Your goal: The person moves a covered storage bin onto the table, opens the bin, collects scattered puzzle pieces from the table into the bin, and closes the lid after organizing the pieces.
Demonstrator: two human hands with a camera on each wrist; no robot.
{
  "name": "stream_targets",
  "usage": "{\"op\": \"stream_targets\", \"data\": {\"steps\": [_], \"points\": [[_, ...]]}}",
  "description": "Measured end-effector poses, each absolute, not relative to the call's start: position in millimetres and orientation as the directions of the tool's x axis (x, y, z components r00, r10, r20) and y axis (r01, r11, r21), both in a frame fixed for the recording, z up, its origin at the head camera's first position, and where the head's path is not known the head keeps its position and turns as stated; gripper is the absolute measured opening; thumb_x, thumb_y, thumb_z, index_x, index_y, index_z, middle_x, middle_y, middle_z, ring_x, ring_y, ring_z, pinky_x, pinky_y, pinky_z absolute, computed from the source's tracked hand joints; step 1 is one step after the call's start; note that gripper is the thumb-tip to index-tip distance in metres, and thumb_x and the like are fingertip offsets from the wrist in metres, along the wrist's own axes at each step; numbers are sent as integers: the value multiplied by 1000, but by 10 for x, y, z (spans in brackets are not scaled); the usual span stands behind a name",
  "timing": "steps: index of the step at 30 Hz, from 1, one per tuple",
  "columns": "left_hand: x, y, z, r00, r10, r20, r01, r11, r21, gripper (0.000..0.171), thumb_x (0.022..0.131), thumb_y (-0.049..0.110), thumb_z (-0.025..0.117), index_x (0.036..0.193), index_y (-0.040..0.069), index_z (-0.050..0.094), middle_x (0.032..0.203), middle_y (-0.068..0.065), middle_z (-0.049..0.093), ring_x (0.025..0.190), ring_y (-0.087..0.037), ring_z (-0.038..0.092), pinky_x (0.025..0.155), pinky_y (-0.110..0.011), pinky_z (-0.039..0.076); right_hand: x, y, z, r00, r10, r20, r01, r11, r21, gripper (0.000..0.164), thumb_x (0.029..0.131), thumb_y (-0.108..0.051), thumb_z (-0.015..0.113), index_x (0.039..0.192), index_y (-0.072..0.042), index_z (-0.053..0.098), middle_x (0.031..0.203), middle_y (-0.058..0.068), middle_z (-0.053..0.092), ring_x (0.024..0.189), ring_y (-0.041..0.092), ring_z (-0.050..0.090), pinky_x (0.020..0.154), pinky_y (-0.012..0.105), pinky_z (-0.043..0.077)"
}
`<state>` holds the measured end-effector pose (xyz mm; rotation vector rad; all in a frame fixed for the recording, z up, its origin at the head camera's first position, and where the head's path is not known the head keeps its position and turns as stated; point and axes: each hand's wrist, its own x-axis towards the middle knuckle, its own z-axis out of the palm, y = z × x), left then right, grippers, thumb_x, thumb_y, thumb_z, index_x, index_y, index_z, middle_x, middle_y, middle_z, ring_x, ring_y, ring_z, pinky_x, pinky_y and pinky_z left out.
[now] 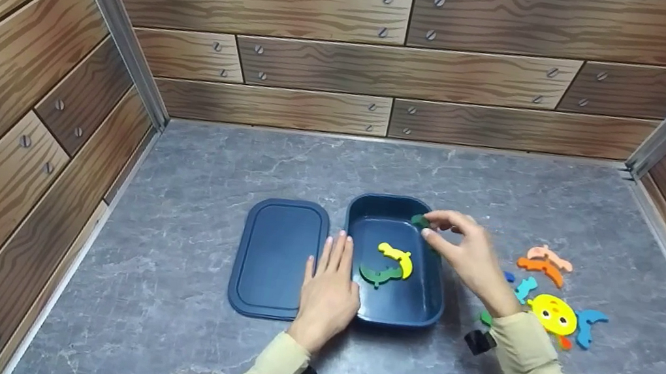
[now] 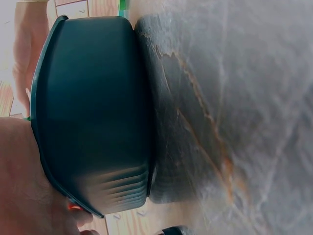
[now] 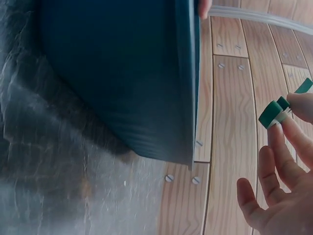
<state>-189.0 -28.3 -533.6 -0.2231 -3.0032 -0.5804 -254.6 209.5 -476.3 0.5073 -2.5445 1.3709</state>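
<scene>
A dark blue rectangular box (image 1: 379, 316) stands lidless on the table. Inside it lie a yellow curved piece (image 1: 396, 257) and a dark green curved piece (image 1: 380, 276), touching or nearly so. My right hand (image 1: 465, 250) pinches another dark green piece (image 3: 276, 111) between thumb and fingers, over the box's far right corner. My left hand (image 1: 330, 295) rests with straight fingers along the box's left rim, partly over the flat blue lid (image 1: 279, 258). In the left wrist view, the hand lies against the rim of the box (image 2: 93, 107).
Right of the box lie several loose pieces: a yellow round face piece (image 1: 553, 314), a blue piece (image 1: 588, 327), an orange piece (image 1: 542, 269), a peach piece (image 1: 550, 256) and a light blue piece (image 1: 526, 288). The right forearm partly covers this group. Wood-patterned walls (image 1: 327, 47) enclose the grey table.
</scene>
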Motion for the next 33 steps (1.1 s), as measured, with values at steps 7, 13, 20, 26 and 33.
{"op": "stream_targets", "data": {"steps": [7, 13, 20, 26, 33], "points": [[-1901, -279, -5346, -988, 125, 92, 150, 921, 361, 67, 99, 24, 48, 158, 11, 19, 165, -2, 9, 150, -23, 8, 116, -54, 15, -2550, 1941, -4796, -889, -280, 363, -458, 587, -668, 24, 91, -23, 72, 114, -17, 70, 100, -3, 65, 97, 23, 54, 84, 42, 43], [-1902, -277, -5353, -989, 125, 84, 147, 920, 363, 67, 100, 24, 48, 158, 12, 17, 165, -1, 7, 150, -23, 6, 117, -54, 14, -2571, 1848, -4812, -874, -345, 343, -487, 612, -623, 23, 91, -20, 73, 113, -14, 71, 103, -1, 66, 99, 26, 55, 83, 42, 45], [-1899, -281, -5351, -988, 127, 87, 150, 915, 376, 67, 100, 24, 48, 158, 12, 17, 164, -1, 7, 150, -22, 5, 117, -55, 13, -2617, 1748, -4846, -831, -437, 345, -556, 624, -549, 21, 90, -16, 74, 110, -11, 72, 101, 1, 66, 96, 28, 56, 81, 40, 46], [-1904, -285, -5350, -990, 121, 74, 140, 922, 362, 66, 101, 24, 46, 159, 13, 17, 165, 0, 7, 150, -21, 4, 117, -54, 15, -2659, 1686, -4906, -801, -493, 340, -599, 648, -471, 19, 86, -13, 77, 105, -11, 74, 94, 0, 66, 90, 25, 56, 79, 39, 44], [-1897, -283, -5334, -989, 123, 79, 143, 919, 367, 66, 101, 24, 47, 159, 13, 18, 165, 0, 7, 150, -22, 6, 116, -54, 15, -2645, 1670, -4939, -821, -477, 312, -571, 694, -439, 29, 86, -22, 78, 112, -12, 73, 96, 0, 65, 90, 24, 54, 81, 41, 42]]}}
